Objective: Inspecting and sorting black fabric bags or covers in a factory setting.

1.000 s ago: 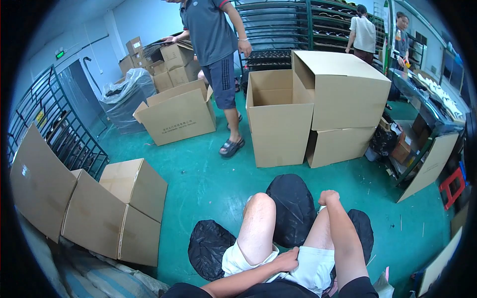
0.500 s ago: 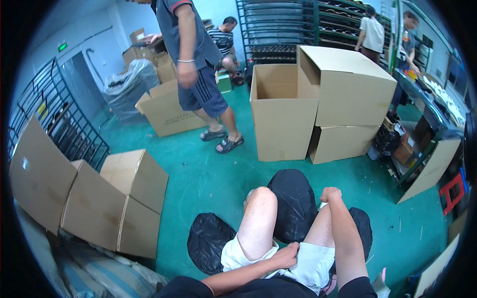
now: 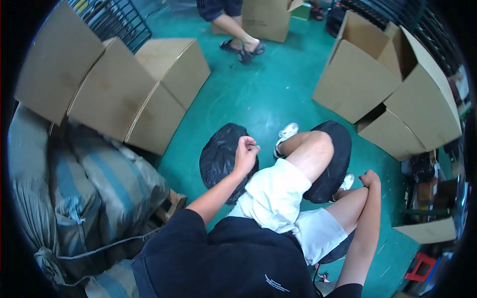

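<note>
My left hand (image 3: 246, 155) is raised over a black plastic-wrapped bundle (image 3: 218, 156) beside my left thigh. Its fingers are loosely bent and slightly apart, and I see nothing in them. By my right knee rests my right hand (image 3: 369, 178), fingers curled into a loose fist with nothing visible inside. Another black bundle (image 3: 334, 149) lies between my legs. A third black bundle (image 3: 338, 252) shows partly from under my right thigh.
Cardboard boxes (image 3: 112, 92) stand at the left, above striped woven sacks (image 3: 102, 186). More open cardboard boxes (image 3: 357, 74) stand at the far right. A person's legs (image 3: 231, 27) are ahead on the green floor (image 3: 258, 94). A red stool (image 3: 420, 267) is at the lower right.
My view has tilted down and turned left. My left hand has lifted from my shorts and moved left over the black bundle. My right hand stays by my knee.
</note>
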`<state>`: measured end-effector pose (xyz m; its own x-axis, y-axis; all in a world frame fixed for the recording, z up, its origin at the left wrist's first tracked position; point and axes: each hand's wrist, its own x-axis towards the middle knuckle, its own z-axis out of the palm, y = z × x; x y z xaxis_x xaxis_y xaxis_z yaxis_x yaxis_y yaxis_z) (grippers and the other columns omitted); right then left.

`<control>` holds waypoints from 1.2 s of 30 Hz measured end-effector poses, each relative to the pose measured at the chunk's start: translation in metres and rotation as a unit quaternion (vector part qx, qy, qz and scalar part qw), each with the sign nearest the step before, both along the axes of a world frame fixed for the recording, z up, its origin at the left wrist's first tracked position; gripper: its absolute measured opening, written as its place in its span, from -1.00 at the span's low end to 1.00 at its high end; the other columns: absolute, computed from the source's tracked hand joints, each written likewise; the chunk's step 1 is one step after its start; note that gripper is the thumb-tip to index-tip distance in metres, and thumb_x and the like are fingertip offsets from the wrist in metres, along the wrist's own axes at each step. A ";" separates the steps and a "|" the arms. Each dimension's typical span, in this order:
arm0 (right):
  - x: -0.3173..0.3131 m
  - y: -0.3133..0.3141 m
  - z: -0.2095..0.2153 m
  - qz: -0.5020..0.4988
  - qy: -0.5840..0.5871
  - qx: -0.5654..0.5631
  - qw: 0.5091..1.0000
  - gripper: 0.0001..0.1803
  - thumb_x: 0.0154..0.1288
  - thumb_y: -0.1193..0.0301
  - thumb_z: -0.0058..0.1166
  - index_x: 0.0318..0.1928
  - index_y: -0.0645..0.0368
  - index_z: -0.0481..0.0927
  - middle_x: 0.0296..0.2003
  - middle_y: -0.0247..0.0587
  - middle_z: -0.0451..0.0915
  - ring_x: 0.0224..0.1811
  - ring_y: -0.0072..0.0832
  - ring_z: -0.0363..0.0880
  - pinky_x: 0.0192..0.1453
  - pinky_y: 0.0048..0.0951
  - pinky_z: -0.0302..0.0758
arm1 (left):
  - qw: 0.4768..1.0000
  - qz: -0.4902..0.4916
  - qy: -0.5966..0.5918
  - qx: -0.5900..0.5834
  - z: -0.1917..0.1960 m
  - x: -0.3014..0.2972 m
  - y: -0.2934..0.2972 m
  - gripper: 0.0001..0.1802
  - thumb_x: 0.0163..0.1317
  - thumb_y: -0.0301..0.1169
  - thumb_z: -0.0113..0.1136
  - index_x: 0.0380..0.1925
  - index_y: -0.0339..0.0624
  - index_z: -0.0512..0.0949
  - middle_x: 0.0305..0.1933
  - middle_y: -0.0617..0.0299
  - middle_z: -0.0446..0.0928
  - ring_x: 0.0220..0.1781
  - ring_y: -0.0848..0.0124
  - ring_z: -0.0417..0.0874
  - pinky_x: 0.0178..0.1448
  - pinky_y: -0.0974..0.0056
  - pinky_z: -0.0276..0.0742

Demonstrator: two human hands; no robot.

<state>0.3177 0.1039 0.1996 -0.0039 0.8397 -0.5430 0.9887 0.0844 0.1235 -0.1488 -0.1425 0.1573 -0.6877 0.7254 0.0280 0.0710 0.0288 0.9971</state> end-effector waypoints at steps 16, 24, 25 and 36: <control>-0.005 -0.029 0.019 -0.002 -0.003 0.053 0.999 -0.55 0.19 0.12 0.19 -0.24 0.34 0.65 -0.24 0.21 0.65 -0.07 0.00 0.63 0.04 -0.10 0.52 | 0.677 0.428 -0.352 -0.484 -0.321 -0.028 -0.206 -0.09 -0.04 -0.01 0.47 0.17 -0.42 0.35 0.29 -0.22 0.34 0.16 -0.09 0.54 0.20 -0.14 0.49; -0.020 -0.041 0.041 -0.104 0.013 0.038 0.994 -0.58 0.17 0.16 0.23 -0.29 0.36 0.64 -0.38 0.17 0.66 -0.19 -0.03 0.67 -0.03 -0.15 0.53 | 0.598 0.445 -0.477 -0.465 -0.272 -0.054 -0.195 0.56 -0.38 0.36 0.49 0.34 -0.43 -0.23 0.43 -0.19 0.07 0.37 -0.25 0.23 0.30 -0.48 0.16; -0.008 -0.040 0.035 -0.055 -0.010 0.080 0.995 -0.57 0.16 0.15 0.24 -0.31 0.36 0.63 -0.43 0.15 0.66 -0.26 -0.07 0.69 -0.07 -0.17 0.55 | 0.589 0.446 -0.501 -0.451 -0.266 -0.058 -0.184 0.55 -0.38 0.36 0.49 0.34 -0.45 -0.20 0.44 -0.19 0.07 0.36 -0.24 0.25 0.30 -0.47 0.17; -0.031 -0.042 0.043 -0.078 -0.046 0.064 0.994 -0.54 0.17 0.10 0.22 -0.33 0.36 0.63 -0.45 0.14 0.66 -0.26 -0.11 0.70 -0.07 -0.19 0.54 | 0.547 0.409 -0.499 -0.534 -0.306 -0.058 -0.148 0.09 -0.31 0.16 0.58 0.05 -0.54 0.45 0.13 -0.09 0.53 0.09 -0.04 0.56 0.23 -0.14 0.44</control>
